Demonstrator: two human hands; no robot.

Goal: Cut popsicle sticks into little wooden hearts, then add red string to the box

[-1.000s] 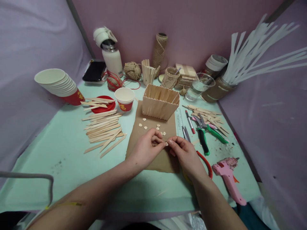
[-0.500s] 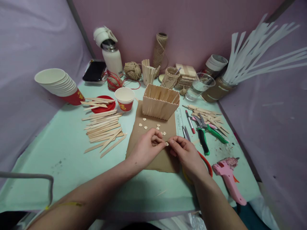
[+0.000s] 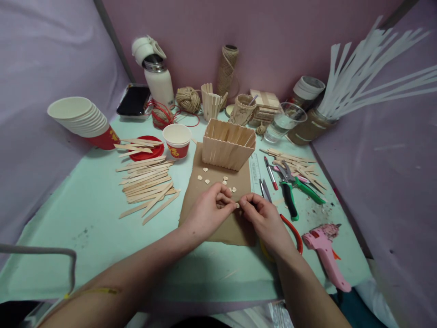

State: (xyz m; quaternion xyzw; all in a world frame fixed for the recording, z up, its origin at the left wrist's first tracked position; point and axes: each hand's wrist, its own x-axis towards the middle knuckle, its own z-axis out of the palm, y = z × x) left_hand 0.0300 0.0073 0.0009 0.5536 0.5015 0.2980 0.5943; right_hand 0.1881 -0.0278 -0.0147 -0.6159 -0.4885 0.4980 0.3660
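Note:
A small pale wooden piece (image 3: 238, 206) is pinched between the fingertips of my left hand (image 3: 213, 207) and my right hand (image 3: 261, 214), low over the brown cardboard sheet (image 3: 198, 218). Both hands are closed around it, and the fingers partly hide its shape. Several similar wooden pieces, like this heart-shaped one (image 3: 205, 169), lie scattered on the cardboard just beyond my fingers. Behind them stands a box made of craft sticks (image 3: 225, 155) with a scalloped rim. Scissors (image 3: 295, 233) with red and yellow handles lie partly under my right hand.
Craft sticks (image 3: 146, 187) and a paper cup (image 3: 177, 148) lie to the left. On the right are green-handled cutters (image 3: 289, 200), a marker (image 3: 271, 174), a clear ruler (image 3: 254, 173) and a pink glue gun (image 3: 327, 259). A clear cup of water (image 3: 278, 130) stands behind.

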